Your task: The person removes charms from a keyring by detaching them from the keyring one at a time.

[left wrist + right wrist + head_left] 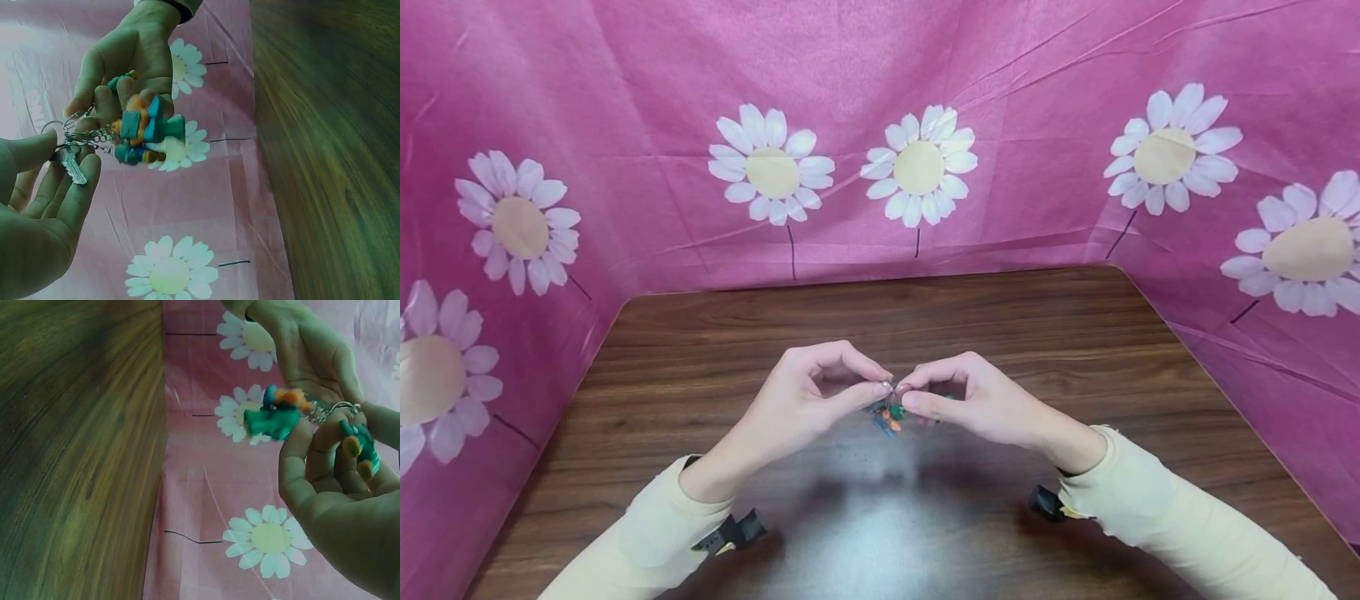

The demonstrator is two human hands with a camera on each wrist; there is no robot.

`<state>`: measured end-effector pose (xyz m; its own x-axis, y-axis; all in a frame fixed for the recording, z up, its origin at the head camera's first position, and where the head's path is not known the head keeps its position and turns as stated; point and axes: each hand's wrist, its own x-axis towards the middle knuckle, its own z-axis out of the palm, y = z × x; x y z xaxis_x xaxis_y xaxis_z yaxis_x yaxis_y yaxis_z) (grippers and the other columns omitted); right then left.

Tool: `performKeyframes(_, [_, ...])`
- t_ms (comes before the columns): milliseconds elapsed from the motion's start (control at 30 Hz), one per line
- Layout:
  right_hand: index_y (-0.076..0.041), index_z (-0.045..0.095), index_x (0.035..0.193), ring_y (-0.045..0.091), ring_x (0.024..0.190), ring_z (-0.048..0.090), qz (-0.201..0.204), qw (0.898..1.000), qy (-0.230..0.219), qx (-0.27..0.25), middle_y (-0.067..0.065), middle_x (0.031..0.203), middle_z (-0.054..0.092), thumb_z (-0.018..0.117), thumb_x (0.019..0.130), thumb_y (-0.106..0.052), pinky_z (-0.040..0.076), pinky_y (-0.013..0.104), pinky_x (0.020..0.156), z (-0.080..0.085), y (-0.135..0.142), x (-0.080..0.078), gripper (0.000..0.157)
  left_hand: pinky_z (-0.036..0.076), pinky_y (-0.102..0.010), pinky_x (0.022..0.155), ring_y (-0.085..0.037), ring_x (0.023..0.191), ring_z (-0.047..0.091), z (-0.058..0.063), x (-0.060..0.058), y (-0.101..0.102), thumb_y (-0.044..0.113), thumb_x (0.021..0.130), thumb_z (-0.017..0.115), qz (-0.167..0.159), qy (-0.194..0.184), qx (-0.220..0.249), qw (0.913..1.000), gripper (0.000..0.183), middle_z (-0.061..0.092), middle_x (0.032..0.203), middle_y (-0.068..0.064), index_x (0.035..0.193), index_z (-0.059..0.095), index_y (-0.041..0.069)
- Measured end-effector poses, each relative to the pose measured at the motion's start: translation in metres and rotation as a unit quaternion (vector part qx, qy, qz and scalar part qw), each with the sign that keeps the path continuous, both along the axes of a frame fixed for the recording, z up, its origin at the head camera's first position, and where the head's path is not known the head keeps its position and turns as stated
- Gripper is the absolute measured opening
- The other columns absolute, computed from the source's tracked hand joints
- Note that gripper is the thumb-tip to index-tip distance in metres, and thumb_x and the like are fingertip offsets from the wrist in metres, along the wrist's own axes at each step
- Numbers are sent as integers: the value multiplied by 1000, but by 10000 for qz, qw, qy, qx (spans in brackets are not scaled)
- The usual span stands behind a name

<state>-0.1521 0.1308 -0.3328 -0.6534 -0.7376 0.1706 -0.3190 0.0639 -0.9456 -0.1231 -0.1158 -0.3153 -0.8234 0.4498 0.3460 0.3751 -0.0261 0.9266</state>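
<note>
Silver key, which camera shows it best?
The left wrist view: the silver key appears close up, its toothed edge uncovered. In the head view that bundle is tiny and I can't pick the key out; nor can I in the right wrist view.

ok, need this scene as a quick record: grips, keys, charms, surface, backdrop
left grip: thumb and fingers pinching metal rings
right grip: thumb and forefinger pinching at the same rings; exact part unclear
silver key: against left fingers
charm figures: orange, blue and green, hanging on chains
green charm with orange feet: beside right fingers
surface: dark wood-grain table
backdrop: pink cloth, white daisies
</note>
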Motion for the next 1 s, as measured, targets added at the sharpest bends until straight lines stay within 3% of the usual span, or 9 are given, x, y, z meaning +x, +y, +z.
performKeyframes(167, [-7, 75, 114, 22, 77, 61, -73, 9996, -279, -61, 15, 95, 72, 61, 102, -11, 56, 33, 71, 2, 0, 0, 18, 61, -40, 78, -27, 95, 73, -4, 0, -1, 0, 89, 77, 133, 38, -50, 9999, 10, 75, 105, -7, 97, 76, 6])
performKeyframes(300, [-8, 75, 112, 22, 77, 62, -18, 9991, -420, -80, 19, 94, 72, 60, 103, -11, 58, 34, 71, 2, 1, 1, 18, 61, -40, 82, -24, 101, 72, -6, -1, -2, 1, 88, 78, 26, 103, -188, 9998, 10, 75, 108, -4, 95, 77, 9])
performKeyframes(467, [-8, 75, 111, 30, 75, 61, -45, 9988, -483, -11, 21, 96, 71, 60, 103, -12, 56, 34, 68, 3, 3, 1, 18, 60, -40, 86, -22, 105, 71, -10, -2, -3, 5, 89, 79, -223, 496, -406, 9977, 8, 75, 111, -2, 92, 78, 12])
performKeyframes(600, [-8, 76, 110, 25, 74, 61, -141, 9983, -559, 57, 19, 92, 71, 61, 103, -14, 56, 34, 67, 3, 4, 0, 17, 59, -37, 86, -20, 103, 71, -12, -4, -5, 6, 88, 80, -397, 860, -583, 9938, 6, 74, 111, -1, 90, 78, 11])
performKeyframes(833, [-4, 74, 112, 20, 76, 65, -127, 9970, -753, 82, 12, 81, 67, 61, 103, -15, 57, 35, 73, 1, 5, -1, 20, 58, -30, 81, -13, 92, 68, -20, -9, -3, 4, 84, 83, -400, 1854, -784, 9787, 14, 71, 96, 4, 86, 76, 16])
performKeyframes(1000, [-1, 72, 114, 20, 78, 68, -133, 9955, -934, -53, 13, 83, 70, 61, 103, -14, 58, 34, 73, 0, 5, -1, 21, 58, -30, 80, -11, 88, 69, -21, -10, 0, 4, 86, 82, -417, 1967, -736, 9768, 15, 72, 90, 7, 87, 72, 16])
